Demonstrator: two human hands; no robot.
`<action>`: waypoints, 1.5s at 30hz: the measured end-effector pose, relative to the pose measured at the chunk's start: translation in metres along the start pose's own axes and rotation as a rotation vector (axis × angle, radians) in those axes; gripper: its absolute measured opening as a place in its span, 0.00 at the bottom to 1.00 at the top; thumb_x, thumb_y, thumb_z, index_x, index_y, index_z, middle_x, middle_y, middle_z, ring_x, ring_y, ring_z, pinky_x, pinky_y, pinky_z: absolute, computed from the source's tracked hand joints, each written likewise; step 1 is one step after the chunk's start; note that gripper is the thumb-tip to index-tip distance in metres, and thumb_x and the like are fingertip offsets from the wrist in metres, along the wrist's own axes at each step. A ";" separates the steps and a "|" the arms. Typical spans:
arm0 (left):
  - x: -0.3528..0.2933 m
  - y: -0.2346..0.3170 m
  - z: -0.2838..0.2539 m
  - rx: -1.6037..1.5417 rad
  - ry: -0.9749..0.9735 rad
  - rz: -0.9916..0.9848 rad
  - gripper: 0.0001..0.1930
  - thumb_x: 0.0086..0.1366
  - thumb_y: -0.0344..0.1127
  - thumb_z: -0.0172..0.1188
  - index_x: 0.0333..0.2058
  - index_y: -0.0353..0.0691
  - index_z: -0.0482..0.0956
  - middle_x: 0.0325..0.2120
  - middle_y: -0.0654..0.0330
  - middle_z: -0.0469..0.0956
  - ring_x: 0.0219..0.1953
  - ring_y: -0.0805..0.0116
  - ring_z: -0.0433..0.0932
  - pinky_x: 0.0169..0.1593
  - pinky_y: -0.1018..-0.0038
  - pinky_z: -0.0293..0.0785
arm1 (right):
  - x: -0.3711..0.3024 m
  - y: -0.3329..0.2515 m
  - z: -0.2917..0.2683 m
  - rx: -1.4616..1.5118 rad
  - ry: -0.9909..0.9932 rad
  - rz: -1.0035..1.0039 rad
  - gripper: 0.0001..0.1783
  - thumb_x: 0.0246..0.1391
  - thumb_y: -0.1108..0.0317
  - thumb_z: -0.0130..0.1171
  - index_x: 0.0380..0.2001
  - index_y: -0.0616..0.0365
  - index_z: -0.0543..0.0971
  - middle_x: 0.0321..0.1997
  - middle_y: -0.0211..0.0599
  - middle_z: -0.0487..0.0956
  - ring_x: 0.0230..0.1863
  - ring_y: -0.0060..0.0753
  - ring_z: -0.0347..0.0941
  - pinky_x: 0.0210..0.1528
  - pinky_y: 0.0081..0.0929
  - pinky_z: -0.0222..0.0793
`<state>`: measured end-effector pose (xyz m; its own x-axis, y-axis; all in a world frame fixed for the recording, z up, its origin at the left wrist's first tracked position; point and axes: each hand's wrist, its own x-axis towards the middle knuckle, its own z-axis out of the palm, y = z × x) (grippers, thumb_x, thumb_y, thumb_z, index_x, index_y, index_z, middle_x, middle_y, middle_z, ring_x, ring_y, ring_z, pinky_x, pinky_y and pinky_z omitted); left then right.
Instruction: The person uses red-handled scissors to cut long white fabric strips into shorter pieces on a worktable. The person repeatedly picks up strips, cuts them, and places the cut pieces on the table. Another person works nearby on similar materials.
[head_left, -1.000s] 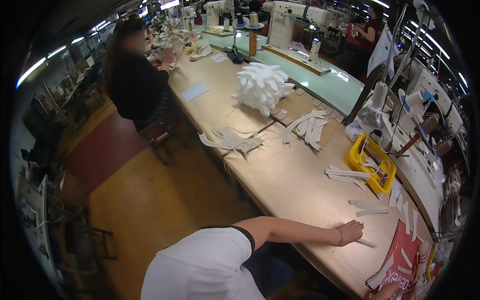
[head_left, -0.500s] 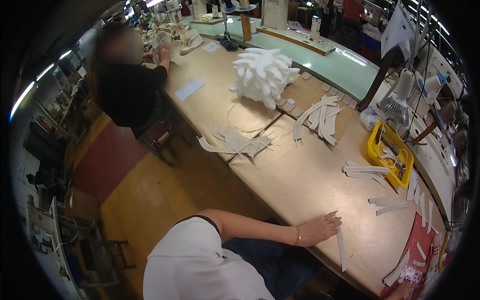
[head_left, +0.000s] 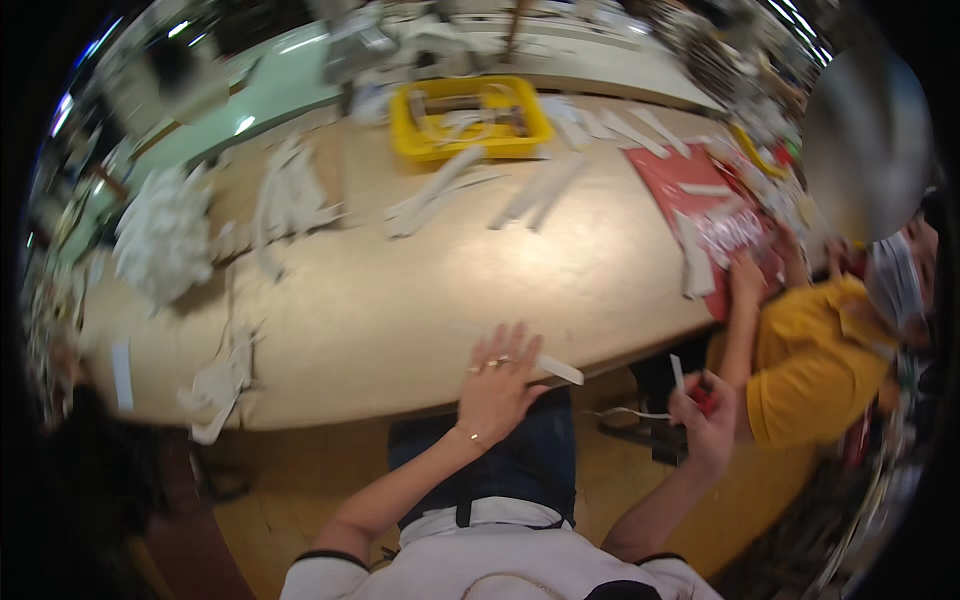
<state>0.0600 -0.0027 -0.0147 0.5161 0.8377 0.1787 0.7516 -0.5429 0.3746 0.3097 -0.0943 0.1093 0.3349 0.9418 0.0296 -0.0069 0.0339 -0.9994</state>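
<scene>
My left hand (head_left: 500,385) lies flat near the table's front edge, fingers spread. A pale strip (head_left: 560,370) sticks out from beside its fingers on the table. My right hand (head_left: 705,420) is raised off the front edge, fingers wrapped round a small red-handled tool (head_left: 705,393) whose kind is blurred. A short light piece (head_left: 677,372) points up from that fist; I cannot tell whether it is a blade or a strip. A thin white length (head_left: 635,412) trails to the left from the same hand.
Pale strips (head_left: 540,192) lie farther back before a yellow tray (head_left: 470,150). At the left are a pile of white foam-like pieces (head_left: 165,240) and more strips (head_left: 290,195). A person in a yellow shirt (head_left: 810,370) works at a red sheet (head_left: 665,185) on the right.
The view has swung to the right. My right hand with the red-handled tool has come into sight, and the person in yellow now shows. My left hand remains on the table by a strip.
</scene>
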 end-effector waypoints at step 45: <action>0.046 -0.007 -0.010 -0.115 -0.160 0.200 0.40 0.59 0.42 0.63 0.69 0.50 0.59 0.71 0.45 0.48 0.72 0.39 0.47 0.71 0.43 0.42 | 0.048 0.051 0.100 -0.018 -0.337 0.346 0.07 0.58 0.73 0.65 0.38 0.64 0.81 0.28 0.24 0.78 0.30 0.14 0.71 0.35 0.17 0.68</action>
<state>0.0745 0.0403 0.0001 0.7145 0.6897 0.1172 0.5816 -0.6787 0.4485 0.2313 -0.0144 0.0611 -0.0078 0.9528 -0.3035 -0.0463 -0.3035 -0.9517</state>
